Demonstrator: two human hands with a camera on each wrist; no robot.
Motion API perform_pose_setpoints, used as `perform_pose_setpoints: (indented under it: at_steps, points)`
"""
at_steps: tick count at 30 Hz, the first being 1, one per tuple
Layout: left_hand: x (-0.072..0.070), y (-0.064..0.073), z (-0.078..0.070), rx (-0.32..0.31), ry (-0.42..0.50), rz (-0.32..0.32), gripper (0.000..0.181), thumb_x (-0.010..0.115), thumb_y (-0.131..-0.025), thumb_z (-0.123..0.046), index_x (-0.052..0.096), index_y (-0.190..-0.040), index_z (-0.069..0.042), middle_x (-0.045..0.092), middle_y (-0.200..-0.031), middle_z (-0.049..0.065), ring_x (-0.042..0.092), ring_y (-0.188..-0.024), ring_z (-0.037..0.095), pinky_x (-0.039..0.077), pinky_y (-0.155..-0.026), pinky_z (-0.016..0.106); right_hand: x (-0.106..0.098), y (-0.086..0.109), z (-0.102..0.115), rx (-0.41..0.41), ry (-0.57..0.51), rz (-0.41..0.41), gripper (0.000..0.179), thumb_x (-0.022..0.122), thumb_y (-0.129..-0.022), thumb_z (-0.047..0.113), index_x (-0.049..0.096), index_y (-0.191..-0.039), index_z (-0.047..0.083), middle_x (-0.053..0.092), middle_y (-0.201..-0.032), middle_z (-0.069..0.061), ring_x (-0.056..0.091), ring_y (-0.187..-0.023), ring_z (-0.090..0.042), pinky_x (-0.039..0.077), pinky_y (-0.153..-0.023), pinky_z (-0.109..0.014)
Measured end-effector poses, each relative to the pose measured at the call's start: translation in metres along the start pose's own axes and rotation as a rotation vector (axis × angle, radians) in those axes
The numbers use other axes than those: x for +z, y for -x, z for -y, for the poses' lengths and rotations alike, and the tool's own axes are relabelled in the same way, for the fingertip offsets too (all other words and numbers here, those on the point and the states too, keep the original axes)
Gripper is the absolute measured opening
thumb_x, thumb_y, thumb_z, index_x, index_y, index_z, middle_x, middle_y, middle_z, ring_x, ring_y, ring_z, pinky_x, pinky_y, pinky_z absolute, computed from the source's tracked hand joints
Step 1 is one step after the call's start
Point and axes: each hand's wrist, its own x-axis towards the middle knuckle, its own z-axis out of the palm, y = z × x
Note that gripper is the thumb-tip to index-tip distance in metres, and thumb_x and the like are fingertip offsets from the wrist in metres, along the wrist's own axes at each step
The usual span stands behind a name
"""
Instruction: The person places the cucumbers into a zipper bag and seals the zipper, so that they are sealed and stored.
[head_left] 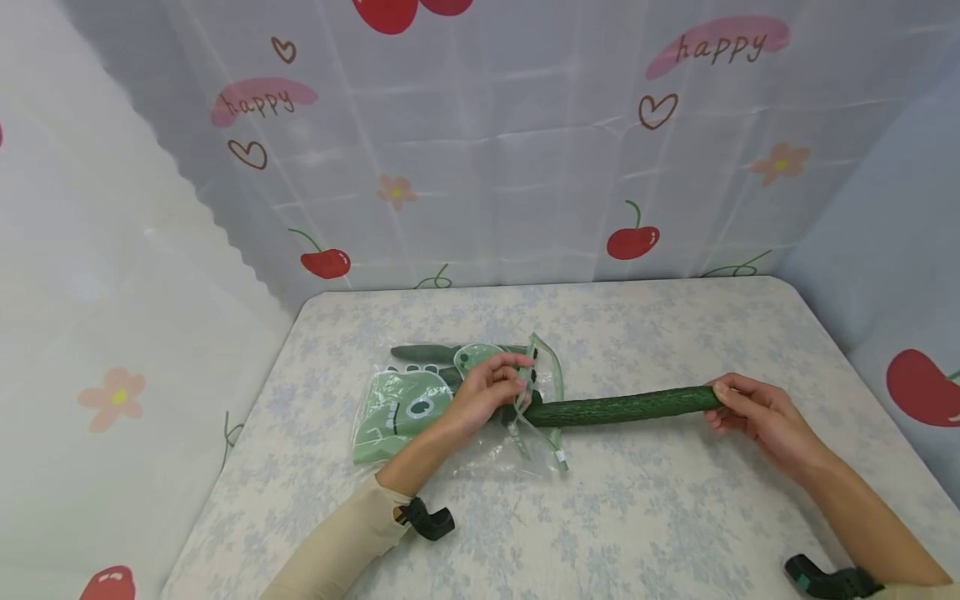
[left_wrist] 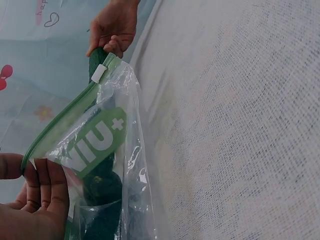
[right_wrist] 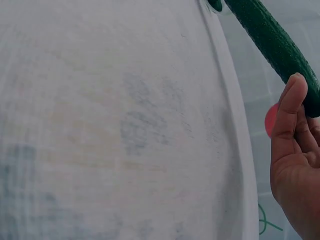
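Observation:
A clear zip bag (head_left: 405, 421) with a green cartoon monster print lies on the table, its green-edged mouth facing right. My left hand (head_left: 480, 396) pinches the bag's green top edge between thumb and fingers and holds the mouth apart. By its right end, my right hand (head_left: 765, 421) grips a long dark green cucumber (head_left: 630, 408). The cucumber's left end is inside the bag mouth, seen through the plastic in the left wrist view. A white zip slider (left_wrist: 99, 73) sits on the bag's green edge near the right hand. More long dark green pieces (head_left: 422, 353) show within the bag.
The table (head_left: 645, 508) has a pale cloth with a blue floral pattern. Behind it hangs a white curtain (head_left: 510, 183) printed with cherries, hearts and flowers, with more of it at both sides. Dark wrist mounts (head_left: 427, 521) are strapped near both cuffs.

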Motion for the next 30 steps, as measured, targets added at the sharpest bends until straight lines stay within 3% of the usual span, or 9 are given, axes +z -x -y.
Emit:
perform_pose_setpoints:
  at_steps: [9, 13, 21, 25, 30]
  points:
    - [0.002, -0.002, -0.004, -0.006, -0.038, -0.012, 0.041, 0.057, -0.108, -0.007, 0.056, -0.149, -0.002, 0.062, -0.096, -0.006, 0.067, -0.089, 0.01, 0.055, -0.089, 0.026, 0.006, -0.006, -0.003, 0.023, 0.019, 0.002, 0.025, 0.042, -0.116, 0.008, 0.067, -0.12, 0.011, 0.079, -0.096, 0.001, 0.077, -0.086, -0.014, 0.063, -0.076, -0.028]
    - [0.003, -0.003, -0.006, -0.003, -0.036, -0.019, 0.039, 0.058, -0.108, -0.008, 0.058, -0.148, -0.004, 0.062, -0.097, -0.006, 0.067, -0.089, 0.012, 0.055, -0.088, 0.028, 0.01, -0.007, -0.004, -0.006, 0.036, -0.034, 0.024, 0.044, -0.116, 0.008, 0.067, -0.119, 0.007, 0.078, -0.093, 0.0, 0.076, -0.083, -0.015, 0.063, -0.074, -0.028]
    - [0.006, -0.005, -0.01, -0.001, -0.02, -0.029, 0.04, 0.058, -0.108, -0.006, 0.056, -0.148, 0.0, 0.061, -0.099, -0.006, 0.067, -0.092, 0.009, 0.058, -0.092, 0.027, 0.025, -0.011, -0.005, -0.069, 0.177, -0.072, 0.022, 0.048, -0.114, 0.005, 0.062, -0.124, -0.008, 0.078, -0.096, -0.001, 0.077, -0.088, -0.018, 0.064, -0.08, -0.028]
    - [0.008, -0.006, -0.013, 0.004, -0.029, -0.028, 0.042, 0.057, -0.109, -0.007, 0.054, -0.15, 0.003, 0.06, -0.1, -0.006, 0.066, -0.092, 0.01, 0.057, -0.091, 0.027, 0.035, -0.017, -0.009, -0.079, 0.082, -0.007, 0.022, 0.045, -0.114, 0.003, 0.063, -0.124, -0.005, 0.079, -0.098, -0.002, 0.079, -0.089, -0.018, 0.065, -0.08, -0.029]
    - [0.01, -0.006, -0.014, -0.01, -0.042, -0.035, 0.04, 0.058, -0.109, -0.011, 0.057, -0.148, -0.002, 0.06, -0.102, -0.006, 0.065, -0.094, 0.01, 0.056, -0.094, 0.028, 0.049, -0.022, -0.01, -0.027, -0.094, 0.078, 0.024, 0.043, -0.115, 0.003, 0.066, -0.122, 0.004, 0.081, -0.1, -0.002, 0.081, -0.092, -0.015, 0.066, -0.083, -0.03]
